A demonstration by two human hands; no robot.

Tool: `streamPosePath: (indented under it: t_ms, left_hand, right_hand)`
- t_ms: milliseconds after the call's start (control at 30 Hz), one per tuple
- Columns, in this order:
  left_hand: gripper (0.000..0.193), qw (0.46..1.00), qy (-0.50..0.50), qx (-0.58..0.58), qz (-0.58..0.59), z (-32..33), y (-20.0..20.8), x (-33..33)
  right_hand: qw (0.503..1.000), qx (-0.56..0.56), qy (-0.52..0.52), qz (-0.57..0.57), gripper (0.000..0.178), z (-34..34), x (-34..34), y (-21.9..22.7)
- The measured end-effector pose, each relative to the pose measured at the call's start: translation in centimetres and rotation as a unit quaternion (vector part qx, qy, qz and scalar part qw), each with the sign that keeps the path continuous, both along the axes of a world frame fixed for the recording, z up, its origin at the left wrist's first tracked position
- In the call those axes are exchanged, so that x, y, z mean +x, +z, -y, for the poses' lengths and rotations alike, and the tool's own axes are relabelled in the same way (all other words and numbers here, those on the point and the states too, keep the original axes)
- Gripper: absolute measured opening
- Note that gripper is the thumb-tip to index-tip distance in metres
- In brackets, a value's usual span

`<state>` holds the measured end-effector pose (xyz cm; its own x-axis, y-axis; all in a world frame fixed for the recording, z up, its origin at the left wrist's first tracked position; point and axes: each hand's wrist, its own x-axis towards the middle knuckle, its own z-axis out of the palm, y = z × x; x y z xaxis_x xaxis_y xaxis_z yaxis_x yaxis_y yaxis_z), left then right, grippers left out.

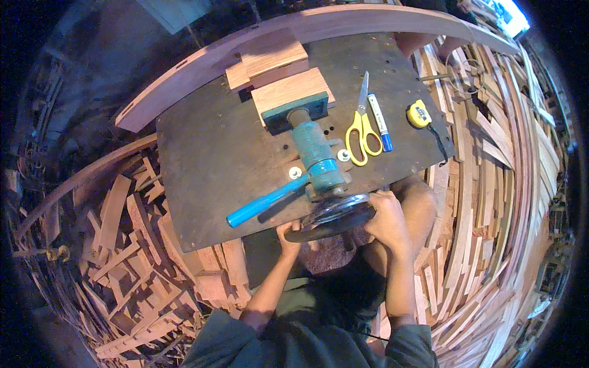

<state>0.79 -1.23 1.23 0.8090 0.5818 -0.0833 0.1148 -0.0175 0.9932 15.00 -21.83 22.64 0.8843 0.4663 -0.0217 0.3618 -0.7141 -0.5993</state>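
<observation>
I see a dark, scuffed counter carrying a blue-green metal vise, its flat jaw plate pressed against a block of reddish wood. A bright blue tubular handle slants off the vise toward my left. At the counter's near edge sits a dark round handwheel, glossy on top. My right hand is wrapped over its right rim, fingers curled shut on it, forearm coming straight up from below. My left hand grips the wheel's lower left edge from underneath; its fingers are mostly hidden by the rim. The two hands sit apart, one on each side of the wheel. To the right lie yellow-handled scissors, a white and blue marker and a yellow tape measure. Heaps of rough wooden offcuts surround the counter, their edges blurred and bent near the picture's rim.
</observation>
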Motion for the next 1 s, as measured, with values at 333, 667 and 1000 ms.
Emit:
streamPosePath:
  t_ms: [333, 667, 1000]
  left_hand:
    - [0.041, 0.997, -0.024, 0.051, 0.05, 0.0, -0.7, 0.2]
    - [0.046, 0.996, -0.036, 0.072, 0.038, -0.2, 0.0, 0.5]
    - [0.038, 0.998, -0.056, 0.039, 0.015, -0.2, -0.1, 0.0]
  right_hand:
    - [1.0, 0.017, 0.013, -0.008, 0.01, 0.2, 0.4, -0.7]
    - [0.999, 0.017, 0.025, -0.012, 0.011, 0.5, 0.5, -0.8]
    - [0.999, 0.027, 0.027, -0.006, 0.012, 0.4, 0.5, -0.8]
